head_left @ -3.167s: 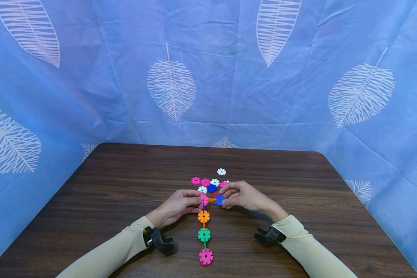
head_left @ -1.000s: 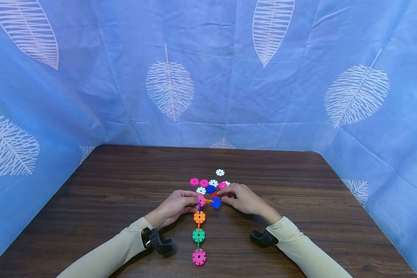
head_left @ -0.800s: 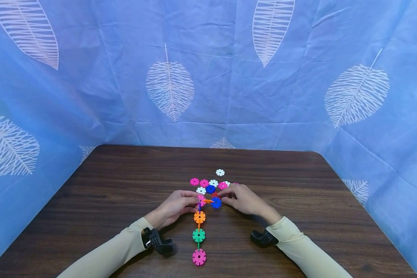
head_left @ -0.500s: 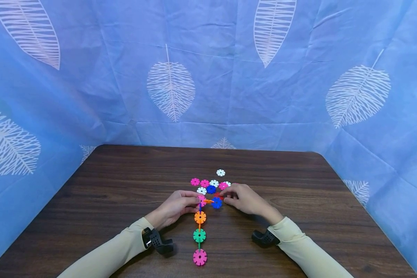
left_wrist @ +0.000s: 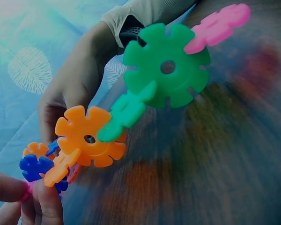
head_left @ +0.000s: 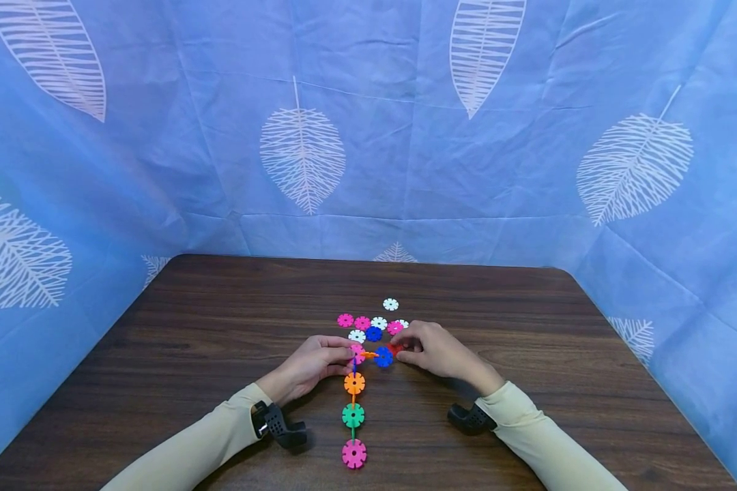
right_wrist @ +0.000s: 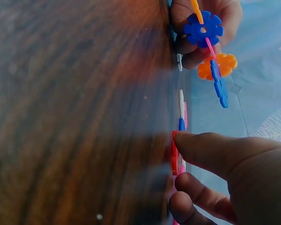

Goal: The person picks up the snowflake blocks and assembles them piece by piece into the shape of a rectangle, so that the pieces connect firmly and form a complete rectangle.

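Note:
A chain of interlocking notched plastic discs runs toward me, with an orange disc, a green disc and a pink end disc. At its far bend my left hand pinches another pink disc. From there an edge-on orange disc leads right to a blue disc. My right hand holds a loose red disc between thumb and fingers, just right of that blue disc. In the right wrist view the red disc is seen edge-on, close to the table.
Loose discs lie beyond the hands: a blue one, several white ones, such as this white disc, and several pink ones, including this pink disc. The dark wooden table ends at a blue leaf-patterned cloth.
The right hand has let go of the chain's blue end disc and taken hold of the red disc, which has shifted right and nearer. The left hand keeps its pinch; the chain has barely moved.

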Motion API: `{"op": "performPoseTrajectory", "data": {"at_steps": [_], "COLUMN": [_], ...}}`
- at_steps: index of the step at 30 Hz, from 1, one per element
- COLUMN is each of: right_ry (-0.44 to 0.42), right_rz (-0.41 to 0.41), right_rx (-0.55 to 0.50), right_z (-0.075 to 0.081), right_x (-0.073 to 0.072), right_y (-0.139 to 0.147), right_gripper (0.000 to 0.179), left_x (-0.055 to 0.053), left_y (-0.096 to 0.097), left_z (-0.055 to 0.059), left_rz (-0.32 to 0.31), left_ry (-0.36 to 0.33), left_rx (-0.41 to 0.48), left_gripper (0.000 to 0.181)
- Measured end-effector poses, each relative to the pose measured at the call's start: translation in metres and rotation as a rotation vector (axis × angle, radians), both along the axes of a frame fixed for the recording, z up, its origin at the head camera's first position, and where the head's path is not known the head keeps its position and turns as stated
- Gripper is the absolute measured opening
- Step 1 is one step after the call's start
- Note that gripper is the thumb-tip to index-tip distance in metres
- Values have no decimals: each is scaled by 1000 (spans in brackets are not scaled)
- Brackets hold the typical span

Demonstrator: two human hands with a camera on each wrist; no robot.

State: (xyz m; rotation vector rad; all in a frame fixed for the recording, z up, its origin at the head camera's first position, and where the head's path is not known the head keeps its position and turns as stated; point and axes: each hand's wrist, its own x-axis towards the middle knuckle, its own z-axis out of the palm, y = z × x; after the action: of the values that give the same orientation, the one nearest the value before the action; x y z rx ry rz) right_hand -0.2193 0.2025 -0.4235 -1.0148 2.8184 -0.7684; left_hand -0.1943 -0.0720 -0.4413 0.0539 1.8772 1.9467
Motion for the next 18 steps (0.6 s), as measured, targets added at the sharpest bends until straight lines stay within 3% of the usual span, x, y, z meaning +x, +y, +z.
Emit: {"op": "performPoseTrajectory", "data": {"at_steps": [6, 13, 18], "right_ry": [19, 6, 2], "right_rz": [12, -26, -47], "right_rx": [0, 22, 47], "right_z": [4, 2, 0], "right_x": [1, 2, 2], "right_y": [0, -2, -2], "right_gripper": [16, 31, 31], "left_x": [1, 0, 0], "left_y": [-1, -1, -1], "left_z": [1, 0, -1], "left_rz": [-6, -23, -25], "left_ry": [7, 9, 10], "left_rx": [-1, 13, 9], "left_gripper": [31, 30, 31]}}
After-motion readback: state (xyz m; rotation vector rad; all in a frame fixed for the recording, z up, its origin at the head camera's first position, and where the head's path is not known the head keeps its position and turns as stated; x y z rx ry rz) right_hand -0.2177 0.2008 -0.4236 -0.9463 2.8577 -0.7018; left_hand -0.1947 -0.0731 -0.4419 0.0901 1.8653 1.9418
